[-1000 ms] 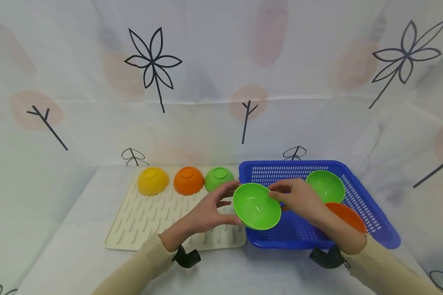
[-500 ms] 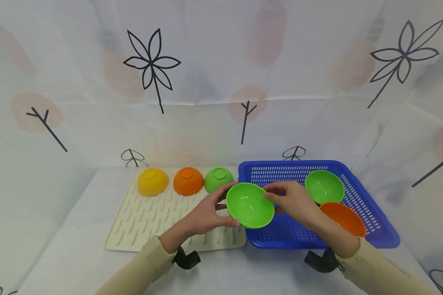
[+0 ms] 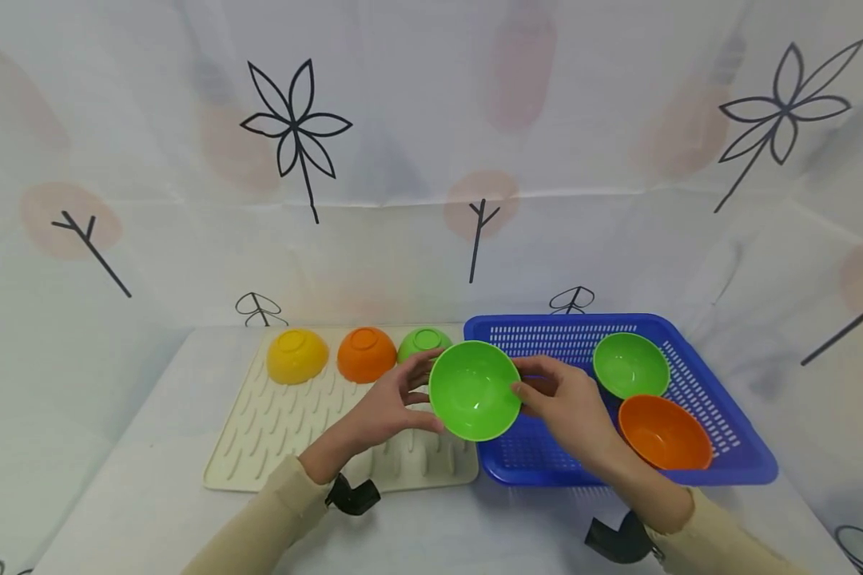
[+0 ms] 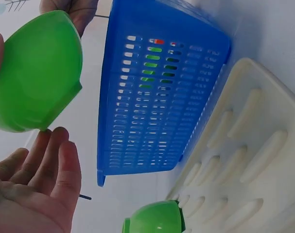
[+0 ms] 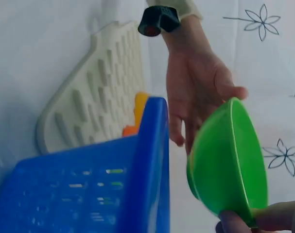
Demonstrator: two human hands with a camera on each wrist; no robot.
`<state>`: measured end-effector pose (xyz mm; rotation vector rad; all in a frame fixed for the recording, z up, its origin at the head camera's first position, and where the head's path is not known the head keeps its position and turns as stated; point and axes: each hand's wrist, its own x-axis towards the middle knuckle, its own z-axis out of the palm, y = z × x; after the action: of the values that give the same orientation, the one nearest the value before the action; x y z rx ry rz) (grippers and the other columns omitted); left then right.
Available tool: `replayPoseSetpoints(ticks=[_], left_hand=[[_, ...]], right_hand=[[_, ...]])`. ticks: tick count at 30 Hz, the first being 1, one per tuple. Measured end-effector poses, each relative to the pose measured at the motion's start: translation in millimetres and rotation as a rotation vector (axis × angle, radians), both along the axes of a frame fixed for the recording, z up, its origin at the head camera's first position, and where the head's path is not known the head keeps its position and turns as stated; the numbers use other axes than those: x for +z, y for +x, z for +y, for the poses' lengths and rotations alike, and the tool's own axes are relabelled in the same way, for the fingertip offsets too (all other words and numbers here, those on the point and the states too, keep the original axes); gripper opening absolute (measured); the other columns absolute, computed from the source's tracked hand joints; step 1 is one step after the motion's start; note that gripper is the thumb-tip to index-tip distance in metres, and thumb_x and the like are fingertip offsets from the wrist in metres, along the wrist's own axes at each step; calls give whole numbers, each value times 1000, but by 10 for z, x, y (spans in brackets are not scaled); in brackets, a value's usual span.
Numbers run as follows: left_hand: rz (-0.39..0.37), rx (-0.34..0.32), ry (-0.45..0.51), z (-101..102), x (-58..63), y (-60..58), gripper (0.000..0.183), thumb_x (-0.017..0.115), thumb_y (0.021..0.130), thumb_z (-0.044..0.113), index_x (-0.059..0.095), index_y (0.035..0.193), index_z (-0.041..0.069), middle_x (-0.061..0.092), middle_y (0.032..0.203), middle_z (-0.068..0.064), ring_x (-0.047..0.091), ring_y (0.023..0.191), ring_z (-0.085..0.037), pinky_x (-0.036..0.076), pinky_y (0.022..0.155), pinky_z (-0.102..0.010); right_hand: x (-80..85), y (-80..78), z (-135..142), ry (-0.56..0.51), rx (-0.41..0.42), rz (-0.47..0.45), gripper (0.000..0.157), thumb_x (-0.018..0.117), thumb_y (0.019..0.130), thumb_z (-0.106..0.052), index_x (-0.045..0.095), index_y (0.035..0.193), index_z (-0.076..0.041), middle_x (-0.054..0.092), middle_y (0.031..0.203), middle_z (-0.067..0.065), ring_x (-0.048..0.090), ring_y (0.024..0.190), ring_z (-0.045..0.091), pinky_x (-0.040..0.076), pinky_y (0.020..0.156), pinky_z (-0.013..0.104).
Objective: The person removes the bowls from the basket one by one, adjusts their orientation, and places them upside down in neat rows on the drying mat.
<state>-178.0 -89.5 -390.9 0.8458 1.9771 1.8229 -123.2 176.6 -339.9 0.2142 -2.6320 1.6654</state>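
A lime-green bowl (image 3: 475, 391) is held up at the middle of the head view, its inside facing me. My right hand (image 3: 571, 407) pinches its right rim, thumb on the inner side and fingers behind. On the other side, my left hand (image 3: 384, 407) is spread with relaxed fingers. In the left wrist view its fingertips (image 4: 60, 133) are right at the bowl's foot, and in the right wrist view its thumb overlaps the rim. Upside down on the cream ridged drying mat (image 3: 288, 439) stand a yellow bowl (image 3: 297, 356), an orange bowl (image 3: 367, 355) and a green bowl (image 3: 423, 343), partly hidden.
To the right of the mat sits a blue perforated basket (image 3: 751, 463). Inside it, a green bowl (image 3: 631, 366) and an orange bowl (image 3: 665, 433) lie with their openings up. A patterned white cloth (image 3: 403, 263) hangs behind.
Both hands and the held bowl have shifted left and slightly up, away from the basket. The bowl's opening now faces me more squarely. My right forearm covers less of the basket's orange bowl.
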Motion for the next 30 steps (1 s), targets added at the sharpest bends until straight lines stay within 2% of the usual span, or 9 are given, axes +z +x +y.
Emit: replayPoseSetpoints(ticks=[5, 8, 12, 16, 19, 22, 25, 30], left_hand=[[-61, -25, 57, -26, 0, -13, 92, 86, 80, 26, 33, 154, 9, 43, 151, -10, 52, 129, -26, 49, 101, -43], [-85, -31, 66, -35, 5, -13, 87, 84, 82, 23, 35, 152, 5, 46, 148, -13, 57, 123, -28, 52, 97, -41], [-104, -46, 92, -43, 3, -17, 79, 81, 85, 16, 38, 150, 1, 52, 141, -18, 63, 114, -32, 56, 90, -40], [-116, -60, 125, -54, 0, -23, 77, 80, 86, 15, 39, 148, -1, 54, 138, -20, 64, 112, -31, 55, 91, -40], [-125, -57, 142, -60, 9, -25, 77, 82, 84, 17, 41, 147, -2, 56, 136, -20, 65, 111, -30, 55, 91, -41], [-122, -38, 151, -74, 31, -25, 77, 84, 82, 15, 44, 145, -1, 57, 133, -21, 66, 109, -30, 56, 89, -42], [-82, 0, 129, -90, 65, -25, 74, 84, 81, 11, 47, 143, 0, 57, 132, -19, 65, 109, -31, 56, 89, -42], [85, 78, 22, -96, 100, -29, 68, 85, 79, 8, 53, 138, 8, 57, 134, -10, 61, 116, -28, 55, 92, -39]], right_hand=[[-78, 47, -33, -102, -25, 31, 33, 63, 97, -6, 59, 130, -1, 64, 127, 17, 65, 114, 34, 58, 80, 30], [-119, 54, -49, -167, -42, 40, 33, 63, 97, -4, 59, 129, -1, 63, 128, 17, 63, 116, 33, 57, 81, 30], [-163, 45, -68, -265, -62, 19, 32, 62, 97, -1, 58, 128, 0, 62, 128, 17, 64, 115, 28, 57, 82, 30], [-199, 30, -83, -342, -62, -16, 32, 60, 97, 2, 56, 129, 1, 59, 130, 17, 65, 112, 20, 57, 85, 31], [-221, 19, -79, -362, -45, -29, 33, 59, 98, 1, 55, 131, 0, 57, 137, 13, 64, 116, 19, 55, 88, 31], [-232, 10, -63, -327, -15, -26, 36, 60, 99, -4, 56, 134, -4, 53, 145, 6, 58, 125, 23, 51, 94, 31], [-231, 0, -47, -266, 7, -18, 40, 61, 99, -10, 56, 139, -9, 51, 147, 1, 53, 131, 24, 48, 99, 32], [-198, -5, -33, -216, 30, -5, 47, 61, 100, -18, 50, 146, -13, 51, 147, 5, 49, 134, 27, 46, 102, 36]])
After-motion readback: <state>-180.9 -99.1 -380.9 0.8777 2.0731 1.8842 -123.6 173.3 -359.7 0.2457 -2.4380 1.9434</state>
